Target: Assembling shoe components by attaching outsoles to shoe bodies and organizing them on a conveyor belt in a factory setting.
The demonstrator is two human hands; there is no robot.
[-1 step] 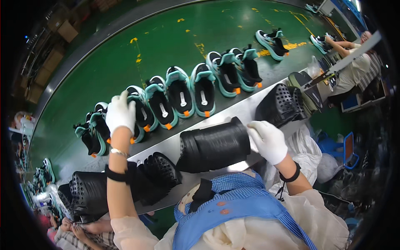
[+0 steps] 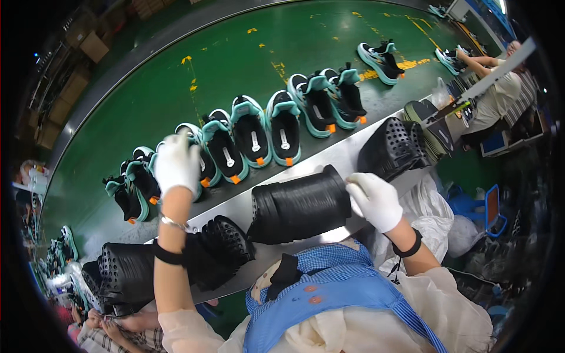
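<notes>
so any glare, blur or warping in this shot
Head view: the green surface's far edge bows and the corners go black; head view: glare whitens part of the metal ledge; head view: the left hand looks slightly blurred, the right hand sharper.

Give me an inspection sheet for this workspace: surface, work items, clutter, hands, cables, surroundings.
Surface: silver bench runs alongside a green surface with yellow markings.
Work items: row of black-and-teal shoes with orange tabs; layered black stack on the bench.
Clutter: crumpled white plastic beside the bench.
Hands: gloved left hand at the shoe row, its grip unclear; gloved right hand by the stack's right end, contact unclear.
Cables: thin pale line at lower right, possibly one; too small to tell.
Surroundings: people at upper right and lower left.
</notes>
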